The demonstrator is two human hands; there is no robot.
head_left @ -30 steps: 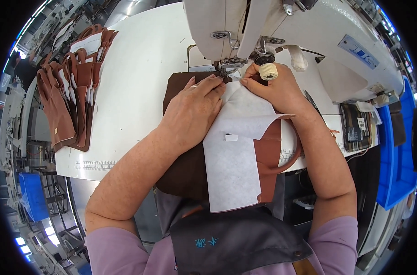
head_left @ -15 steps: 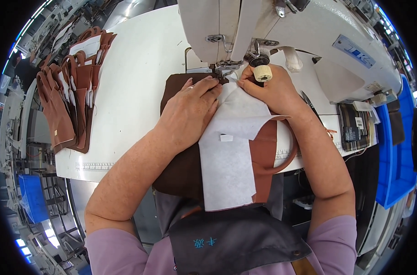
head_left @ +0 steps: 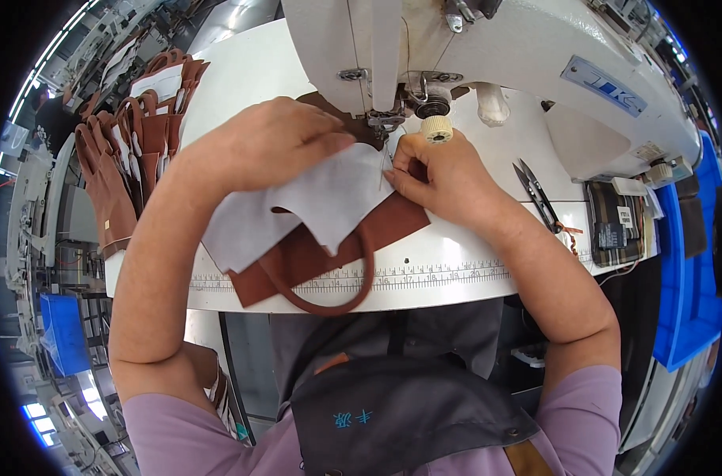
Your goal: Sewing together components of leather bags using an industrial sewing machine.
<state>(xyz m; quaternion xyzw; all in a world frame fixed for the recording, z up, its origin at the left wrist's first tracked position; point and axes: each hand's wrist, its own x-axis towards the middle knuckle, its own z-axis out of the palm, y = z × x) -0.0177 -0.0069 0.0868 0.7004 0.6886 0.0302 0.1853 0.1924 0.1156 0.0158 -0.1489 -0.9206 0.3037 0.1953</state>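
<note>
My left hand [head_left: 286, 143] curves closed over the upper left of the workpiece, left of the needle; whatever its fingers grip is hidden. My right hand [head_left: 424, 174] pinches the right edge of the white lining piece [head_left: 317, 198], below the presser foot [head_left: 385, 119], where thin threads hang. Beneath the lining lies red-brown leather [head_left: 397, 218], its looped handle [head_left: 365, 270] reaching down to the table's front edge. Part of a dark brown piece [head_left: 361, 133] shows behind, largely hidden by my hand and the lining.
The white sewing machine [head_left: 520, 55] rises over the white table [head_left: 464, 289]. Stacked red-brown pieces with handles [head_left: 119, 178] lie left. Black scissors [head_left: 535, 194] and a plaid pouch [head_left: 611, 222] lie right. Blue bins stand at right [head_left: 670, 301] and lower left [head_left: 63, 333].
The workpiece has swung round toward the upper left, its handle now at the front. My left hand has shifted up and left; my right hand has come a little downward.
</note>
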